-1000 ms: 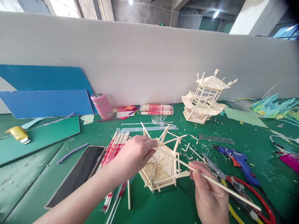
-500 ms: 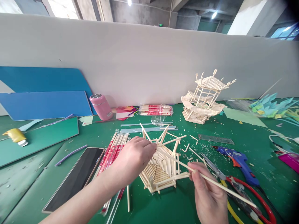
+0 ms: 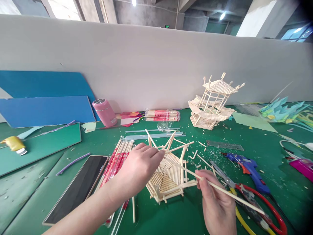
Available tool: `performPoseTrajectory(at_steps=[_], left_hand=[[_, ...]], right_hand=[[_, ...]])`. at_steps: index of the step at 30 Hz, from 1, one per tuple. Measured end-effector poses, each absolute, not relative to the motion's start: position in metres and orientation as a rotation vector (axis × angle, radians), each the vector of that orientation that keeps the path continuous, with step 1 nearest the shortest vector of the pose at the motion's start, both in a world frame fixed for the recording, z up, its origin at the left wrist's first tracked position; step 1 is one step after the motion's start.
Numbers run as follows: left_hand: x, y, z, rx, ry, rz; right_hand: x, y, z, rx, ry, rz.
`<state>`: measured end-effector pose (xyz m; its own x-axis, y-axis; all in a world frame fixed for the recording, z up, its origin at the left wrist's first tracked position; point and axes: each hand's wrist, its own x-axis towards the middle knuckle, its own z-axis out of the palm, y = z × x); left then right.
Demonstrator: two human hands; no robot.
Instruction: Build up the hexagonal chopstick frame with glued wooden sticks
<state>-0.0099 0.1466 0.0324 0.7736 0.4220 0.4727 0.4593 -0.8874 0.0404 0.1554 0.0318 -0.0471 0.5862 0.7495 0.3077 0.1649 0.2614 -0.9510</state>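
My left hand (image 3: 144,164) reaches over a many-sided frame of wooden sticks (image 3: 168,182), its fingers closed at the far end of a long thin wooden stick (image 3: 238,198). The fingertips partly hide that end. Lower right, my right hand (image 3: 216,202) pinches the same stick between thumb and fingers, and its near end slants past the hand toward me. The frame lies on the green table, with a patterned floor of sticks and paired sticks jutting up and outward from its corners. One such pair, at its right side, ends close to my right fingers.
Right of my right hand lie scissors (image 3: 223,174), red-handled pliers (image 3: 266,202) and a blue glue gun (image 3: 249,169). A stick pavilion (image 3: 212,104) stands behind. Packed sticks (image 3: 117,160) and a phone (image 3: 77,189) lie left; a pink cup (image 3: 105,112) stands at the back.
The whole view has shifted very slightly. Both hands keep their hold on the stick, and the frame stays in place.
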Motion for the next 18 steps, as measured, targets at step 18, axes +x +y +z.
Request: performPoseTrajectory(at_steps=[18], left_hand=[[-0.0143, 0.1471, 0.0241, -2.889, -0.636, -0.679]], right_hand=[[0.1532, 0.0259, -0.0451, -1.157, -0.964, 0.554]])
